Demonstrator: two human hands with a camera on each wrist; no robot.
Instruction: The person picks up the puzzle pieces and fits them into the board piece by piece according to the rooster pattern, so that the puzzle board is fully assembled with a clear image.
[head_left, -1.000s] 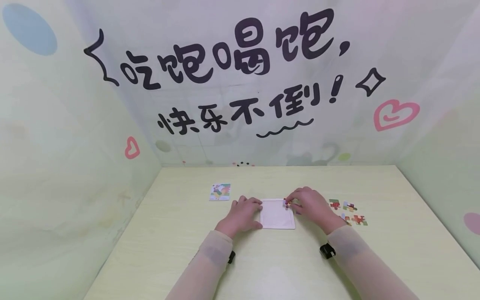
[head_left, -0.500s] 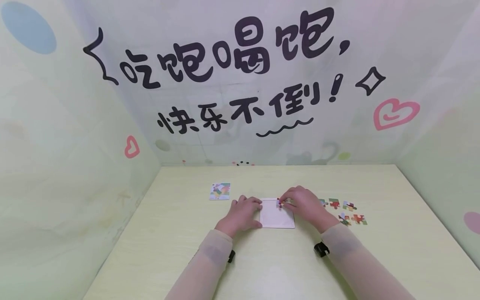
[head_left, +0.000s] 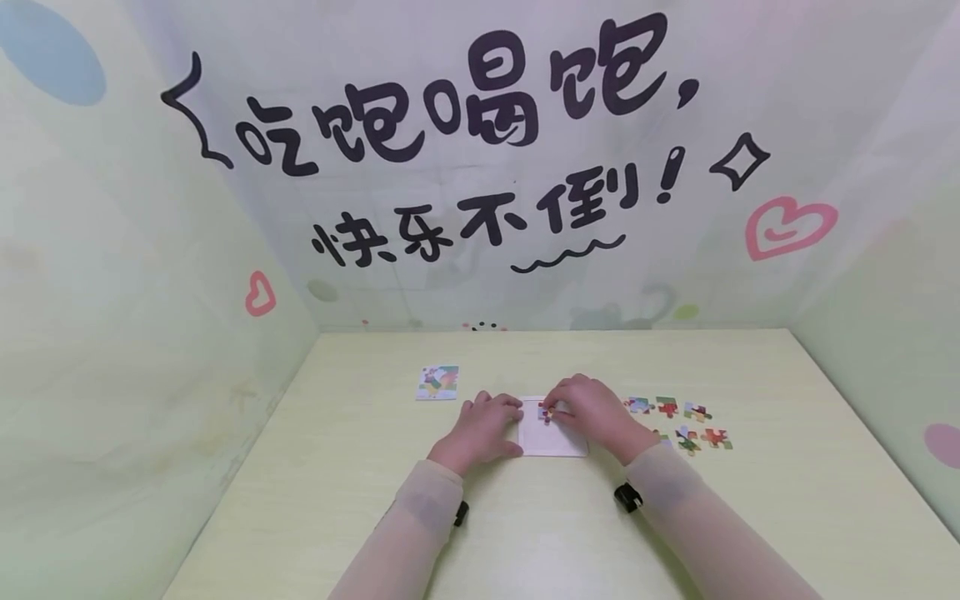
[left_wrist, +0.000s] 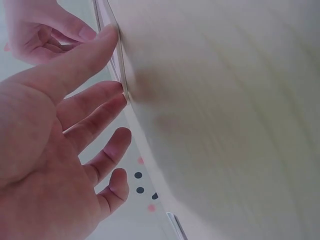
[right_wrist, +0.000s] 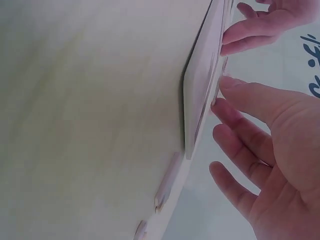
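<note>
A white square puzzle tray (head_left: 558,442) lies flat on the table in front of me. My left hand (head_left: 480,427) rests at its left side in the head view, fingertips touching the upper left corner and thumb at the lower left. The left wrist view shows that hand's thumb (left_wrist: 85,57) and two fingers against the tray's edge, the others loose. Above the upper part of the tray, my right hand (head_left: 592,412) pinches a colourful jigsaw piece (head_left: 545,411) between thumb and fingers. Whether the piece touches the tray floor cannot be told.
Several loose jigsaw pieces (head_left: 697,411) lie on the table (head_left: 795,500) right of the tray, some partly behind the right hand. A small square picture card (head_left: 437,382) lies at the back left. A printed wall (head_left: 420,292) stands behind the table.
My right hand has moved left over the tray with the jigsaw piece, from its upper right corner toward the upper left. More loose pieces are uncovered. The left hand stays at the tray.
</note>
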